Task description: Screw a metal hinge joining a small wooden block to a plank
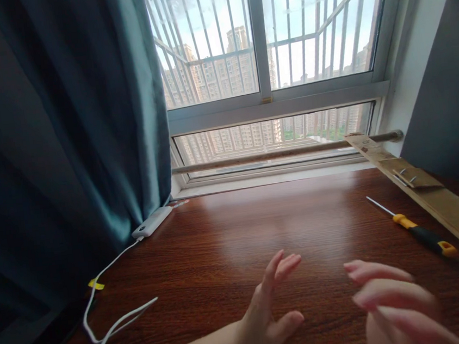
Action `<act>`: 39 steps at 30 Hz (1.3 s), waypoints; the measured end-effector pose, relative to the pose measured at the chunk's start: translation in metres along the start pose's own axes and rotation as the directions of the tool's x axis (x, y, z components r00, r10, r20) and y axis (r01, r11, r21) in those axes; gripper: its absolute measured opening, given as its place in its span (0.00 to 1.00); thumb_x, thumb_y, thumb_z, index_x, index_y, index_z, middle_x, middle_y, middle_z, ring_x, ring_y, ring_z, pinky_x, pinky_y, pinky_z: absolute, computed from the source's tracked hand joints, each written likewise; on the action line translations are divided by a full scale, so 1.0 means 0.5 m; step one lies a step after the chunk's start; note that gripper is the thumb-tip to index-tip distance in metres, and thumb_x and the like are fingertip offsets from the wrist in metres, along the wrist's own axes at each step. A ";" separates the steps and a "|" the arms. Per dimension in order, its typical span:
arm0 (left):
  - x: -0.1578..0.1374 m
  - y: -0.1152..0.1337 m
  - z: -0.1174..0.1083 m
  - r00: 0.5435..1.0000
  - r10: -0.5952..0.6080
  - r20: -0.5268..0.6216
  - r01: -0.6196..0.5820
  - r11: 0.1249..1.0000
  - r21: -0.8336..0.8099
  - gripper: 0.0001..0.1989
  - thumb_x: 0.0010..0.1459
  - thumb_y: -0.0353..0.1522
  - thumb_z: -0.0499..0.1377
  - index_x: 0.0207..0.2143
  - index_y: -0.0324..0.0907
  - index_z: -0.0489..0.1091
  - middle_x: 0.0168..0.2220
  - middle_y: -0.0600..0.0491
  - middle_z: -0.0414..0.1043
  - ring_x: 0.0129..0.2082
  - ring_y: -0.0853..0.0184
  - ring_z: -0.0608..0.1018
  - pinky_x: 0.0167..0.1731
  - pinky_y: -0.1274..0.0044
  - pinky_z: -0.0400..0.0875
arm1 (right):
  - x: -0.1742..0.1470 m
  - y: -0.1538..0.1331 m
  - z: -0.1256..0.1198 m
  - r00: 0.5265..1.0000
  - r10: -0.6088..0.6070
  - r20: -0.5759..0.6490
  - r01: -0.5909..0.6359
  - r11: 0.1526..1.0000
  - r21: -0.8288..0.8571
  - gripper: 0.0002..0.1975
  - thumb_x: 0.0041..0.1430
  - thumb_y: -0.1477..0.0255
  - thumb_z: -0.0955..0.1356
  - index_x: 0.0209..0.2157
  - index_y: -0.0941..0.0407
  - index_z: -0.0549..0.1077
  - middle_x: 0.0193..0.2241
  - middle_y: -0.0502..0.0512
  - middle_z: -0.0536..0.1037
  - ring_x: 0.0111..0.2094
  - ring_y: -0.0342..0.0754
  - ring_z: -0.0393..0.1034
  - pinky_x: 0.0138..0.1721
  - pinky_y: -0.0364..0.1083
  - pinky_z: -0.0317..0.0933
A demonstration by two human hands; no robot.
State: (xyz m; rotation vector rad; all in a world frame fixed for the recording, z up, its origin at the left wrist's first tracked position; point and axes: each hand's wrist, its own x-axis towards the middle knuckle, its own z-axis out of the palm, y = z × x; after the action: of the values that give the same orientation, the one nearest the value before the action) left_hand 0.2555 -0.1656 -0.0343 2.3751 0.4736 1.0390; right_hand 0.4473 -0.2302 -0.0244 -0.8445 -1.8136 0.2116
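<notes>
Palm turned inward, my left hand [267,313] hovers over the dark wood tabletop [260,229] with thumb and fingers apart and nothing in it. My right hand [399,302] is at the lower right, its fingers loosely curved and slightly blurred. No object shows in it; its palm and thumb are partly cut off or hidden. A gap separates the two hands. Nearest to my right hand is a screwdriver [420,234] with a yellow and black handle, lying with its metal tip pointing away toward the window.
A long cardboard strip [455,211] runs along the right side, with a few metal pins [408,176] on it. At the left lie a white power strip [153,222], its white cable [89,318] and yellow tape [96,285]. A blue curtain [135,94] and a barred window stand behind.
</notes>
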 end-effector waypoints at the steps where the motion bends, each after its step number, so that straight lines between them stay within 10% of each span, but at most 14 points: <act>1: -0.008 0.004 0.009 0.995 -0.084 -0.045 0.079 0.992 -0.104 0.39 0.58 0.49 0.42 0.61 0.40 0.23 0.60 0.33 0.48 0.60 0.58 0.56 0.55 0.62 0.56 | 0.017 0.005 0.023 0.997 -0.079 -0.005 0.080 0.997 0.013 0.25 0.58 0.53 0.55 0.56 0.40 0.54 0.50 0.54 0.64 0.53 0.60 0.56 0.49 0.64 0.56; 7: -0.058 -0.013 0.056 0.994 -0.099 0.048 0.107 0.971 -0.212 0.38 0.55 0.53 0.35 0.60 0.47 0.18 0.64 0.41 0.26 0.63 0.57 0.45 0.55 0.62 0.56 | 0.035 0.045 0.102 0.953 -0.158 0.258 0.145 0.987 0.069 0.39 0.51 0.47 0.61 0.61 0.49 0.47 0.62 0.59 0.39 0.60 0.67 0.38 0.53 0.62 0.51; 12: -0.046 -0.007 0.049 0.986 -0.166 0.001 0.164 0.971 -0.173 0.37 0.57 0.50 0.40 0.62 0.44 0.29 0.64 0.40 0.23 0.63 0.55 0.38 0.55 0.59 0.53 | 0.022 0.051 0.099 0.929 -0.117 0.351 0.044 0.977 0.210 0.36 0.53 0.50 0.60 0.60 0.51 0.51 0.63 0.60 0.39 0.62 0.65 0.31 0.56 0.64 0.41; 21: -0.011 0.033 0.012 0.956 -0.091 0.279 0.158 0.962 -0.225 0.32 0.53 0.53 0.44 0.51 0.39 0.58 0.47 0.40 0.65 0.54 0.59 0.64 0.50 0.66 0.64 | 0.039 0.034 0.080 0.840 -0.263 0.474 0.057 0.913 0.405 0.30 0.58 0.56 0.59 0.60 0.49 0.50 0.59 0.62 0.56 0.58 0.56 0.52 0.52 0.55 0.56; 39: -0.013 0.036 0.014 0.979 -0.071 0.191 0.090 0.991 -0.094 0.20 0.62 0.38 0.42 0.50 0.36 0.60 0.47 0.43 0.68 0.52 0.66 0.68 0.49 0.75 0.66 | 0.025 0.048 0.104 0.871 -0.290 0.397 0.130 0.914 0.384 0.28 0.61 0.62 0.58 0.61 0.48 0.45 0.60 0.59 0.53 0.59 0.54 0.49 0.53 0.53 0.56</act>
State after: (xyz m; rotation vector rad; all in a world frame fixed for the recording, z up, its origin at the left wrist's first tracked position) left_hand 0.2583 -0.1857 -0.0318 2.3141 0.4326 0.7764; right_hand 0.4102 -0.1920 -0.0489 -0.3503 -2.1951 0.6058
